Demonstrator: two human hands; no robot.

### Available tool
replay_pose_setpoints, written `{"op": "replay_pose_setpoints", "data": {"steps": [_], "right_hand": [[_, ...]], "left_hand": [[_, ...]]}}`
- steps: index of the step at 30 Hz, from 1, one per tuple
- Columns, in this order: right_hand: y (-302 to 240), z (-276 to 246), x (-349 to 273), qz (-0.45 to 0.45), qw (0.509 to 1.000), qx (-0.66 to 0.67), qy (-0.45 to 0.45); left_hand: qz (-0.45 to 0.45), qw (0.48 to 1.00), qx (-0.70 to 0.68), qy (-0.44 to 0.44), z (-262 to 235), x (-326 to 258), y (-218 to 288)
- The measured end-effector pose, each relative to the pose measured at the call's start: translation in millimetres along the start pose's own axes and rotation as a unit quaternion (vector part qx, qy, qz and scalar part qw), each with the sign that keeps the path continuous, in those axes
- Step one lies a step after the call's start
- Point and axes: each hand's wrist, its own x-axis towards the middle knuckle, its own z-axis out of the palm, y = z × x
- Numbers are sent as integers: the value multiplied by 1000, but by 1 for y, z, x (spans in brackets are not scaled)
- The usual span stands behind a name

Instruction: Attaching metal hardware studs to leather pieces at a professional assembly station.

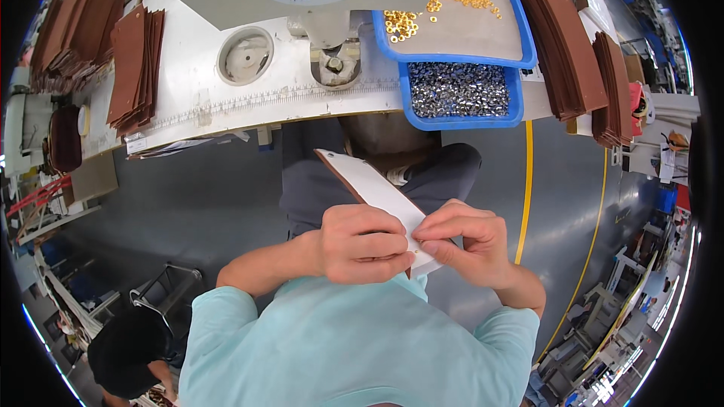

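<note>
A long, flat, rectangular panel with a white upper face and a reddish-brown edge [386,200] is held aslant in front of the long white worktable [181,68], apart from its front edge. One end is pointed toward the table, where small dark round spots are seen; the other, partly covered, is turned away from it.

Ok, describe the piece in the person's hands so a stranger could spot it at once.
Find the pale blue shirt at the bottom centre, then go up to the left hand and right hand. From them, a long flat strip slants up and leftward toward the white table. Unlike the brown stacks lying there, it turns a white face to the camera.
</note>
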Motion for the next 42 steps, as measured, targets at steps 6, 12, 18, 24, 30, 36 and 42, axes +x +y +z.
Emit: {"op": "replay_pose_setpoints", "data": {"steps": [6,12,18,24,30,36,42], "right_hand": [[-1,1,2,32,998,54,-21],[0,1,1,64,994,87,-20],[1,-3,2,32,998,39,-34],[-6,0,4,-38,998,-51,-24],[7,-1,6,-77,988,-131,7],[10,0,10,-90,981,-173,8],[22,7,14,-263,898,-344,71]], "left_hand": [[-65,996,-60,-8,3,1,3],[-159,981,-108,-9,0,0,10],[-182,977,-110,-11,-1,-1,12],[-202,975,-95,10,1,-6,13],[-200,977,-72,-2,4,-4,15],[-191,980,-50,0,4,-8,13],[-287,957,-39,-4,7,12,11]]}}
